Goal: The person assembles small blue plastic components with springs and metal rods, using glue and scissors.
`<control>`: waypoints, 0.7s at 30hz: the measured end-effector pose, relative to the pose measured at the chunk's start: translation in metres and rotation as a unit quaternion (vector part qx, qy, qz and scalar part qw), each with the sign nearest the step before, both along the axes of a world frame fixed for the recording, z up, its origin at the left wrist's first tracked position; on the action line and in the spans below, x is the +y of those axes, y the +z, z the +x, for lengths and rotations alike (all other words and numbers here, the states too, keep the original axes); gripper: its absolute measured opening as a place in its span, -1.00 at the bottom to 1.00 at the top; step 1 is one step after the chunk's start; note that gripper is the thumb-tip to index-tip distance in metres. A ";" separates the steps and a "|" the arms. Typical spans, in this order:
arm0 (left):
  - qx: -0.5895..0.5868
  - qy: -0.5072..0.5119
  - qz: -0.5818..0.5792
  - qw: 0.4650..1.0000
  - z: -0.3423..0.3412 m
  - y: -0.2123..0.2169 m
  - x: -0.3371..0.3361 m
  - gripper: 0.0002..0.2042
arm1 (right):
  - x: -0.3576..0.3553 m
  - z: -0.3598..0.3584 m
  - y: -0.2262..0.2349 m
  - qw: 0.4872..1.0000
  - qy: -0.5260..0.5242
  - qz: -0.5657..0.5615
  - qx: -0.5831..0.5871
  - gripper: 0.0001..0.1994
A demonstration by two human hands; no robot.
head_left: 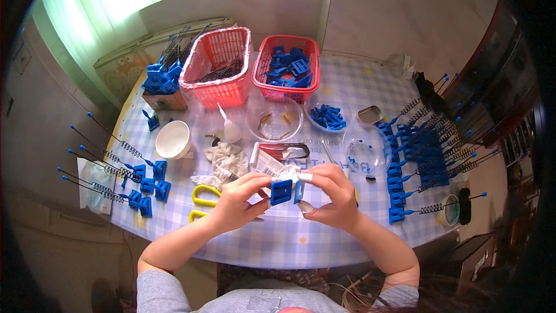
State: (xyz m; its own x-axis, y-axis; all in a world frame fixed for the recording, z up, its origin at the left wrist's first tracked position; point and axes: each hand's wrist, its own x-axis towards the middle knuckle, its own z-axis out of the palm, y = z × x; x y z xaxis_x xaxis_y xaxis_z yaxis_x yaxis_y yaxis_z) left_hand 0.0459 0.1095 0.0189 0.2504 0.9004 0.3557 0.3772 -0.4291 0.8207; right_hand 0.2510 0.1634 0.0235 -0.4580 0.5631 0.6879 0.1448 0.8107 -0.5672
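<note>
Blue clip pieces are up just below center frame, over the surface. Left hand has one pinched in its fingers, right hand the other, grips narrow. Looks like lining-up to me; next move probably calls for keeping them square.

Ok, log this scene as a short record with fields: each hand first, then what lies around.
Left hand: the left hand pinches a blue plastic piece
Right hand: the right hand grips a second blue piece, seen nearly edge-on
Near left hand: yellow-handled scissors, partly hidden
Far side: left red basket with dark wires; right red basket with blue parts
Middle: small blue pieces in a transparent bowl; white bowl further left
Table ends: blue holders with coiled black wires, more at right
Surface: checked cloth
</note>
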 end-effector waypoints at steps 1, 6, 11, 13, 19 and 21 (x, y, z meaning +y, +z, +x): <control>-0.002 -0.001 0.009 1.000 0.000 -0.001 0.000 -0.62 | 0.000 0.000 0.000 0.997 -0.009 0.066 -0.026 -0.53; 0.012 -0.004 0.017 1.000 0.001 -0.006 0.000 -0.62 | -0.003 -0.001 0.005 0.984 -0.022 0.159 -0.076 -0.59; -0.135 -0.028 -0.066 0.988 0.004 -0.019 -0.001 -0.65 | -0.010 -0.003 0.007 0.978 -0.028 0.180 -0.104 -0.62; -0.135 -0.028 -0.099 0.985 0.005 -0.019 -0.002 -0.66 | -0.011 -0.003 0.007 0.979 -0.028 0.173 -0.106 -0.62; -0.061 -0.060 -0.093 0.992 0.003 -0.015 -0.003 -0.62 | -0.014 -0.004 0.007 0.981 -0.025 0.150 -0.120 -0.62; -0.050 -0.052 -0.079 0.994 0.004 -0.015 -0.004 -0.63 | -0.015 -0.005 0.007 0.981 -0.025 0.147 -0.121 -0.61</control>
State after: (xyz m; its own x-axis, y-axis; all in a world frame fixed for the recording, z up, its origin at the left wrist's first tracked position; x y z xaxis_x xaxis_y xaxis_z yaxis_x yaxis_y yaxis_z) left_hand 0.0497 0.1054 0.0042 0.3157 0.9180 0.2401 0.2509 -0.3248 0.9119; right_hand 0.2461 0.1483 0.0307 -0.6058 0.3817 0.6981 0.2897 0.9230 -0.2533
